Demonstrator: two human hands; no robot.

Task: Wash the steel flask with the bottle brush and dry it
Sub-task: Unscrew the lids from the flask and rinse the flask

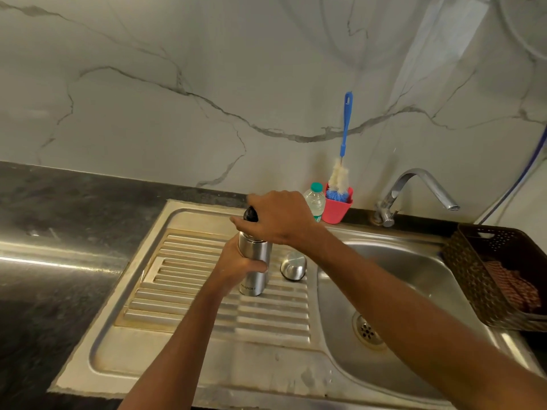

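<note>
We steady the upright cylindrical steel flask (255, 276) on the ribbed drainboard (189, 294), left hand (236, 263) wrapped round its body, right hand (281, 221) clamped over its black stopper (249, 215): opening it, by our judgement. Next we must reach the blue-handled bottle brush (341, 176), standing well behind at the counter's (74, 187) back edge.

A steel flask (255, 270) is being held upright on the drainboard (189, 291).
The left hand (238, 264) is gripping its body, the right hand (278, 220) its black top (249, 215); a steel cap (293, 266) is lying at three o'clock.
</note>
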